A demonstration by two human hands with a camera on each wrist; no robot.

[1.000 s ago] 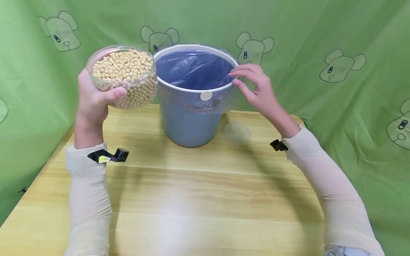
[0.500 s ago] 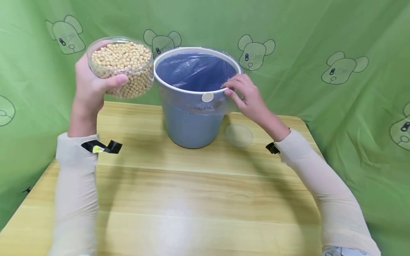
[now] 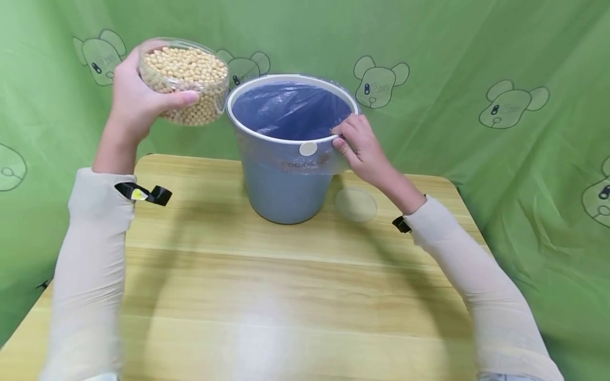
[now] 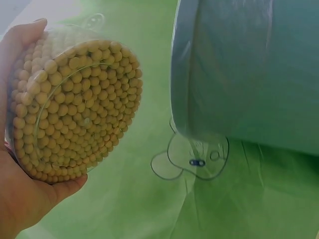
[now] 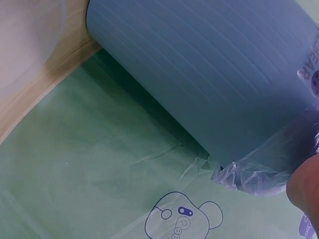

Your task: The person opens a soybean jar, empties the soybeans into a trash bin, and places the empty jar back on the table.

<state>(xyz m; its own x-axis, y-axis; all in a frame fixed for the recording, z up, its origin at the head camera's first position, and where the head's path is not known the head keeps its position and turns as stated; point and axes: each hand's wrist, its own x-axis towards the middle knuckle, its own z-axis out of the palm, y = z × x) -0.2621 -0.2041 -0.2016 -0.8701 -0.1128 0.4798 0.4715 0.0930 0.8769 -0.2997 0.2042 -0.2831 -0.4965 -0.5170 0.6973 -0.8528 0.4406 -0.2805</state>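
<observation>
My left hand [image 3: 135,98] grips a clear round jar filled to near the top with pale yellow soybeans [image 3: 188,64]. The jar is up in the air, slightly tilted, to the left of a blue trash can [image 3: 286,193] with a white rim. In the left wrist view the jar's bottom [image 4: 82,114] faces the camera, apart from the can. A clear plastic bag [image 3: 290,106] lines the can and folds down over its outside. My right hand [image 3: 362,145] pinches the rim and bag at the front right, fingers inside and thumb outside.
A clear round lid [image 3: 356,205] lies on the wooden table [image 3: 286,296], just right of the can. Behind stands a green cloth backdrop [image 3: 443,63] printed with cartoon heads.
My left hand has raised the jar. The right hand has slid forward along the rim, and its fingers have closed over the rim and bag.
</observation>
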